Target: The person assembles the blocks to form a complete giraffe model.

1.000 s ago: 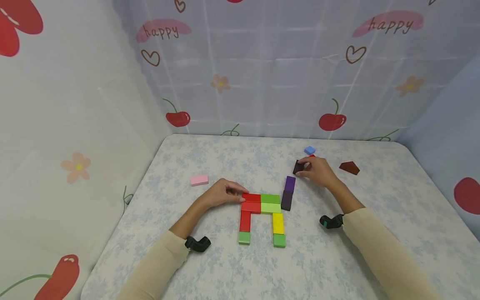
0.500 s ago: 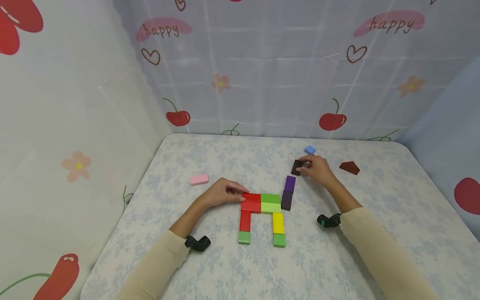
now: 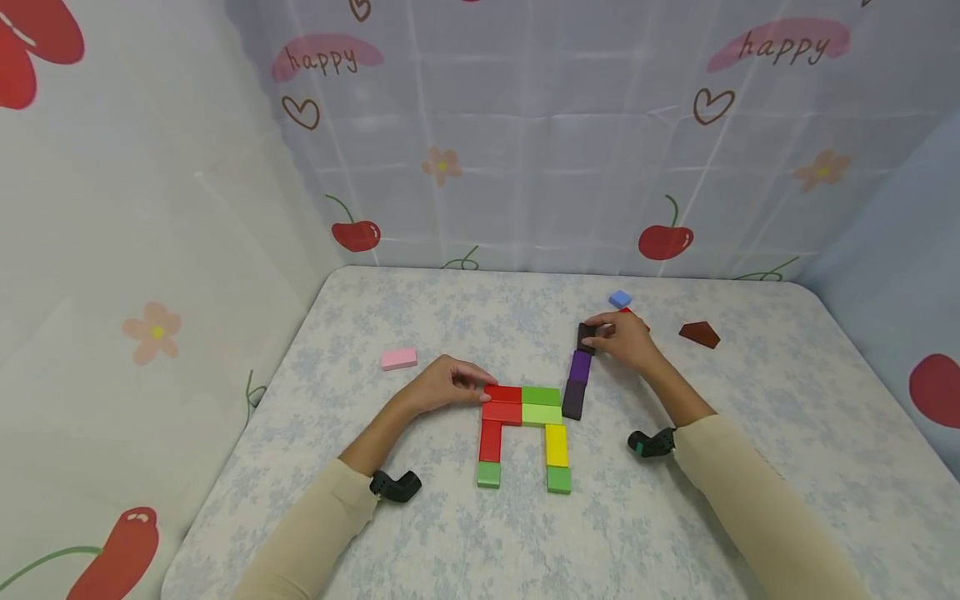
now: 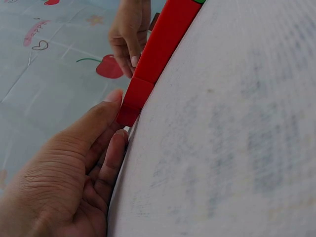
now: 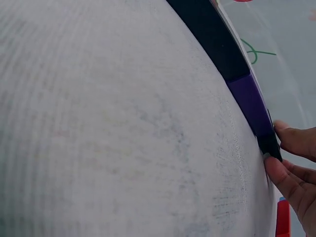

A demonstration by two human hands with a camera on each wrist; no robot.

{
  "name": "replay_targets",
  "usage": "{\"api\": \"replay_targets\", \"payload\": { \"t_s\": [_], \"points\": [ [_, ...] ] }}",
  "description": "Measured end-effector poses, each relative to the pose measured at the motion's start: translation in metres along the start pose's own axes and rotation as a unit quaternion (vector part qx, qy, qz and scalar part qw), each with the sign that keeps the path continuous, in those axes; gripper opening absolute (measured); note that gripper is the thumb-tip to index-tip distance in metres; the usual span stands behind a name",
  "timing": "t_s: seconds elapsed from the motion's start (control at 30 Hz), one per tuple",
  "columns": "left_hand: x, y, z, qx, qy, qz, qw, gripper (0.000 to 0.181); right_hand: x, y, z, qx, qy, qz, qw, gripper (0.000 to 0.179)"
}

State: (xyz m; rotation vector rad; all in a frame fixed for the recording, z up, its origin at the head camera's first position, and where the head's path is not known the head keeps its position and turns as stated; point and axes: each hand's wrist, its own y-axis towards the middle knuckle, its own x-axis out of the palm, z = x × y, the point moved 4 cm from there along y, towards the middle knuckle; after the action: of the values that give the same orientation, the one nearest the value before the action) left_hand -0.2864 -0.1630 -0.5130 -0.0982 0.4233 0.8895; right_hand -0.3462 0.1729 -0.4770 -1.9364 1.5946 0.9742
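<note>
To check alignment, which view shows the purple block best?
The head view: the purple block shows its whole top, unobstructed. The right wrist view shows it larger, slantwise; the left wrist view, not at all.

One purple block [image 3: 581, 367] has two dark blocks [image 3: 573, 400] at its ends, three red blocks [image 3: 491, 442], four green blocks [image 3: 542, 397] and one yellow block [image 3: 557, 447] nearer and leftward, one pink block [image 3: 398, 359] farther left, and one blue block [image 3: 620, 298], one brown piece [image 3: 700, 334] and one part-hidden red piece [image 5: 283, 219] beyond it, rightward.

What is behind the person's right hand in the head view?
A red block peeks out past the right hand, with a blue block beyond it. The hand covers the rest of the red block.
</note>
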Motion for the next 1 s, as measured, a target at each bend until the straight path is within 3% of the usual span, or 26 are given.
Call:
{"api": "replay_targets", "payload": {
  "t_s": [0.7,0.8,1.0],
  "points": [
    [0.000,0.001,0.001,-0.006,-0.006,0.001,1.0000,0.028,0.000,-0.002,-0.004,0.012,0.013,-0.011,0.9998,0.040],
    [0.000,0.001,0.001,-0.001,-0.006,-0.003,1.0000,0.027,-0.007,-0.005,-0.001,0.012,0.022,0.004,0.9997,0.040],
    [-0.001,0.000,0.000,0.000,0.000,0.000,1.0000,0.027,-0.032,-0.008,0.008,-0.004,0.002,0.078,0.9969,0.035]
  ]
}}
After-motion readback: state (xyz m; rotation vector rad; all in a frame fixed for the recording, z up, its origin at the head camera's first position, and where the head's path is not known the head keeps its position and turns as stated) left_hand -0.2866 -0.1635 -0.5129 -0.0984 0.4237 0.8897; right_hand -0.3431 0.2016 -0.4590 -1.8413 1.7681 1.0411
